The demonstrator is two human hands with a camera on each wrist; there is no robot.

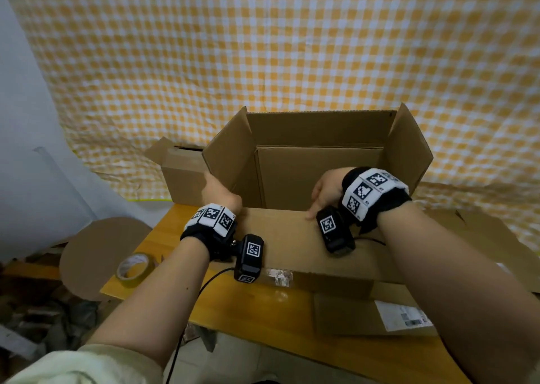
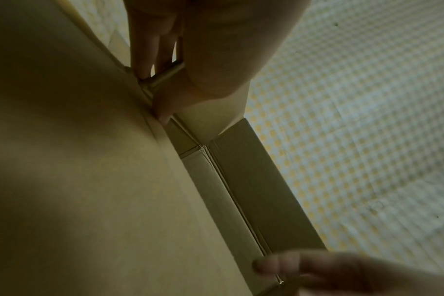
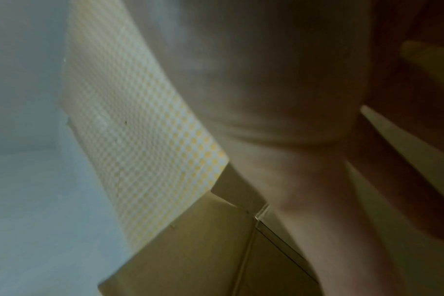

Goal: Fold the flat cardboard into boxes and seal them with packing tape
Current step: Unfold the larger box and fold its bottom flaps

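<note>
Box [image 1: 318, 161]: standing open on the wooden table [image 1: 175, 237], side and far flaps up, near flap folded out flat toward the body.
Left hand [image 1: 220, 192]: at the box's near-left corner, fingers curled over the flap edge and pinching the cardboard, as the left wrist view shows.
Right hand [image 1: 325, 192]: on the box's near rim, right of centre — fingers reaching down onto the cardboard; grip unclear, right wrist view blurred.
Tape roll [image 1: 135, 269]: on the table, left of the box, untouched.
Step, judged: squaring the walls and creasing the near flap — best done by bracing both corners and bending along the score line, not across it.
</note>
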